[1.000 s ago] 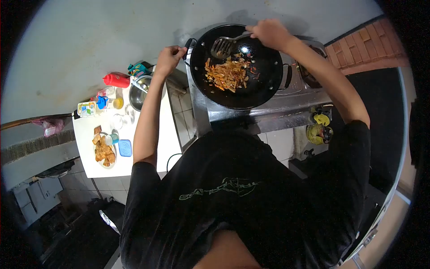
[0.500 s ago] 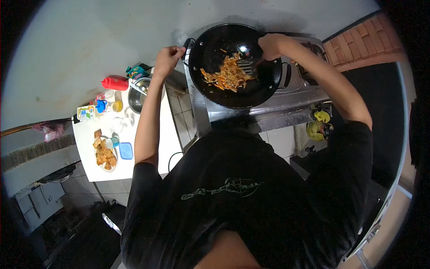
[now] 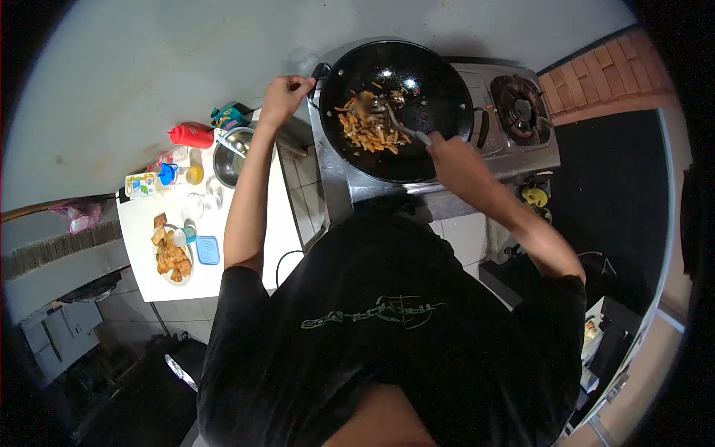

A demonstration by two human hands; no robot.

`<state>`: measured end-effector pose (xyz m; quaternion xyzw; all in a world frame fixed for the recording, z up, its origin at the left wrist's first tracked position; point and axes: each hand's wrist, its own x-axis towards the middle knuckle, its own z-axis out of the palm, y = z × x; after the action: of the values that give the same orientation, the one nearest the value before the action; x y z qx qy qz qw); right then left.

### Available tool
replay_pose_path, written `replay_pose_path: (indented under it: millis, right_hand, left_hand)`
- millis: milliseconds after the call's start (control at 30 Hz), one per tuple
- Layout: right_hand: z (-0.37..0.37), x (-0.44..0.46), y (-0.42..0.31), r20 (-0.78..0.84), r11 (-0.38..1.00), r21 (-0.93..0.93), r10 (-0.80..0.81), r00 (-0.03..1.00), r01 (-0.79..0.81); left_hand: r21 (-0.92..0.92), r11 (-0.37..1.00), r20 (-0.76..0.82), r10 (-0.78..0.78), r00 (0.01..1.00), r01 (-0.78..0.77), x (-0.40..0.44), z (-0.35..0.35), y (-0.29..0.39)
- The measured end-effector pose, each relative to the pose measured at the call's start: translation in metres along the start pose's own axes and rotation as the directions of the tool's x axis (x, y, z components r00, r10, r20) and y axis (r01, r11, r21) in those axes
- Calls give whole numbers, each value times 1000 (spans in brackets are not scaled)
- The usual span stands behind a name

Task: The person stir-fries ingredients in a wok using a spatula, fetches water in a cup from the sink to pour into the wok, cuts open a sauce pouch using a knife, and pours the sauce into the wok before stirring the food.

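Observation:
A large black wok (image 3: 443,82) sits on the stove, holding shredded orange-brown food (image 3: 370,135) gathered toward its left side. My left hand (image 3: 287,98) is closed at the wok's left handle (image 3: 320,72), thumb and fingers pinching its edge. Over the wok's lower right rim, my right hand (image 3: 456,162) grips the handle of a metal spatula (image 3: 406,130). The spatula's blade reaches into the upper part of the food and is blurred, with some food on or around it.
Right of the wok is a bare burner (image 3: 523,108) on the steel stove (image 3: 547,155). The white table (image 3: 274,238) at left bears a metal bowl (image 3: 225,164), a red squeeze bottle (image 3: 191,135), a blue lid (image 3: 208,250) and a plate of browned pieces (image 3: 173,257).
My right hand has swung from the wok's far right rim down toward me, and the spatula blade has moved left and up through the food. The wok has shifted slightly right.

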<state>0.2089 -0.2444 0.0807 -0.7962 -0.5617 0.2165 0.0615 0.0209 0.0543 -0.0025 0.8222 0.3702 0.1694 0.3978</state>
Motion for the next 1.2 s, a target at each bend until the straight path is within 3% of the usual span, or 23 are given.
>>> replay_pose_path:
  millis: [33,133,267,333,467,533,600,667,700,767,833,867,933,1000,1067,1100,1200]
  right_hand:
    - [16,12,22,-51,999,-40,27,998,-29]
    - [-29,12,20,-47,992,-42,118,992,-120]
    - [-26,31,55,-39,994,10,111,993,-111]
    - [-27,42,50,1,989,-140,50,999,-50]
    - [-60,62,57,-54,974,-190,116,992,-124]
    - [-86,64,60,-67,918,-393,21,998,-46]
    - [-87,75,50,-110,907,-419,-16,994,-32]
    - [-67,100,54,-10,842,-529,-134,991,108]
    - [-58,105,57,2,811,-538,-271,962,230]
    - [-75,113,63,-9,792,-530,-363,932,303]
    - [-95,121,58,-23,730,-520,-530,848,443]
    - [-95,130,60,-16,723,-515,-546,838,461]
    - [-95,156,67,-148,639,-603,-678,720,478]
    - [-85,177,62,-115,593,-655,-691,714,468]
    - [-79,178,58,87,535,-495,-753,652,684]
    - [-82,173,55,147,523,-460,-752,642,717]
    - [-110,168,55,121,461,-514,-796,593,724]
  left_hand:
    - [-30,999,-19,17,1000,-18,1,1,-2]
    - [-36,999,-31,38,999,-39,6,4,-9]
    - [-3,999,-36,37,999,-37,6,2,-5]
    - [-24,998,-39,61,997,-62,5,3,-4]
    - [-1,1000,-27,26,999,-26,4,1,1]
    - [9,1000,-21,5,1000,-5,3,0,-1]
    - [24,1000,-10,-10,1000,10,3,1,0]
    - [14,1000,-38,14,999,-14,2,2,3]
    - [21,1000,-42,13,999,-12,1,2,6]
    - [-13,996,-99,90,991,-91,-3,4,8]
    - [38,999,-67,22,997,-20,-5,0,20]
    - [88,996,-28,-33,999,35,-6,-3,25]
    - [47,999,-58,-6,998,9,-2,0,13]
    - [126,992,-69,10,998,-2,-3,2,15]
    - [75,997,-71,22,997,-17,0,3,6]
    - [18,999,-67,49,997,-48,-2,4,7]
    - [89,996,-76,7,997,0,-7,3,22]
